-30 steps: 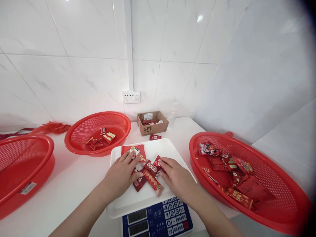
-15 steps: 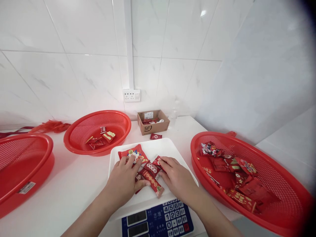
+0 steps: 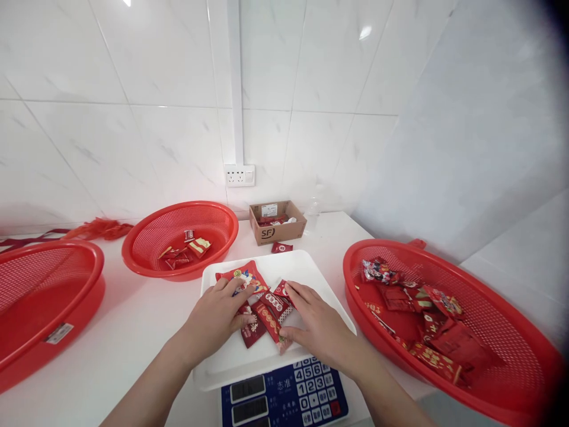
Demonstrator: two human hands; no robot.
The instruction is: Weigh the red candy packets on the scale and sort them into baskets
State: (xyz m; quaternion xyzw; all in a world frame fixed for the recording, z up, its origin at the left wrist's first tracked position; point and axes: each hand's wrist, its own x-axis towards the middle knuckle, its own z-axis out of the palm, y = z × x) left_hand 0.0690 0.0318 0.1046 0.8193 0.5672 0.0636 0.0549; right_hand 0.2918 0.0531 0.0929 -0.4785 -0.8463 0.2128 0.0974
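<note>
Several red snack packets lie in a loose pile on the white tray (image 3: 311,270) of a weighing scale. My left hand (image 3: 217,311) rests on the pile's left side, its spread fingers on a large red packet (image 3: 255,276) and its thumb over a dark red packet (image 3: 254,335). From the right, my right hand (image 3: 317,323) reaches in with thumb and fingers apart. Its fingertips touch a small red packet (image 3: 281,288), while the thumb meets the lower end of a long red packet (image 3: 270,323). Between the hands lies another red packet (image 3: 275,303) with white lettering.
Red packets fill part of a red mesh basket (image 3: 498,302) at right. Another red basket (image 3: 146,237) at back left holds a few; a third basket (image 3: 84,290) stands at far left. Behind the scale sit a cardboard box (image 3: 284,233) and a loose packet (image 3: 281,247). The scale's keypad (image 3: 315,388) faces me.
My left hand has drawn back slightly left, uncovering more of the dark red packet. My right thumb has moved down to the long packet's end. The view has shifted a little.
</note>
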